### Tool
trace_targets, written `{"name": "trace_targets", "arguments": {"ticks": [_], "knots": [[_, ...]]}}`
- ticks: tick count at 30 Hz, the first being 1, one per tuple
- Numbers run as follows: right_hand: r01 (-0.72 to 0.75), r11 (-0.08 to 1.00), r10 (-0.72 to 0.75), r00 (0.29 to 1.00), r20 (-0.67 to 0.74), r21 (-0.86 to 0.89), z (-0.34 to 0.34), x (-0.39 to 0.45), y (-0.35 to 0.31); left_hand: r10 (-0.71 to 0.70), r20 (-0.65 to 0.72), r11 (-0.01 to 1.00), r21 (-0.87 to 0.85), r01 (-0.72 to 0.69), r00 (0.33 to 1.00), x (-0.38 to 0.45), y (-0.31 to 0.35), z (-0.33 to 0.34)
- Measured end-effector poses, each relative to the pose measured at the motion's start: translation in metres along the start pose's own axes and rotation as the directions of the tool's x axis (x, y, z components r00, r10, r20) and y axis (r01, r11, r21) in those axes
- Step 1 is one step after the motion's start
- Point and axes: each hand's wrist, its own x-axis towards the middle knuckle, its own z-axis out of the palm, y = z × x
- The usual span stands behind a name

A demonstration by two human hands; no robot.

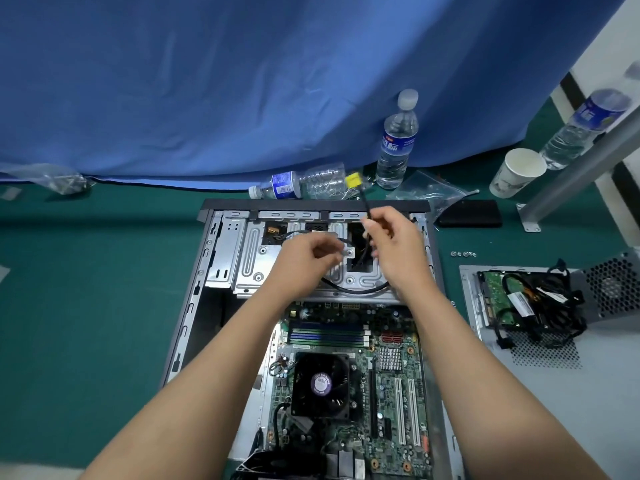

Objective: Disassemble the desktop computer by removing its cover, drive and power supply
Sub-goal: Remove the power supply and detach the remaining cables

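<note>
Both hands grasp one thin black cable (349, 288) over the open grey desktop case (207, 271): the left hand (306, 259) pinches it low, the right hand (388, 244) nearer its yellow connector (354, 181). Its free end points away, toward the case's far edge.

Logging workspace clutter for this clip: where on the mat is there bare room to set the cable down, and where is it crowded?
Bare green mat left of the computer case, up to the blue curtain. Crowded behind the case: bottles, plastic bags. Crowded right: screws, cover panel carrying drive and power supply.
</note>
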Motion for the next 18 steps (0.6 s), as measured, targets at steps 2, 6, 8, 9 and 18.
{"name": "trace_targets", "arguments": {"ticks": [2,6,8,9,18], "knots": [[0.099,0.988,-0.089,0.992,0.092,-0.115,-0.003,0.003,-0.007,-0.039,-0.077,0.964,-0.267,0.017,0.996,-0.001,0.000,-0.003],[0.165,0.975,-0.127,0.964,0.236,-0.149,0.004,0.006,-0.018,-0.109,-0.179,0.796,-0.604,-0.022,0.978,0.000,0.004,-0.011],[0.200,0.960,-0.139,0.948,0.286,-0.196,0.009,0.008,-0.022,-0.137,-0.207,0.738,-0.674,-0.039,0.969,0.000,0.004,-0.013],[0.221,0.951,-0.149,0.940,0.307,-0.218,0.011,0.010,-0.024,-0.151,-0.212,0.712,-0.701,-0.043,0.965,-0.001,0.004,-0.014],[0.303,0.912,-0.201,0.918,0.342,-0.275,0.026,0.023,-0.026,-0.302,-0.209,0.596,-0.803,0.014,0.930,0.000,0.001,-0.020]]}}
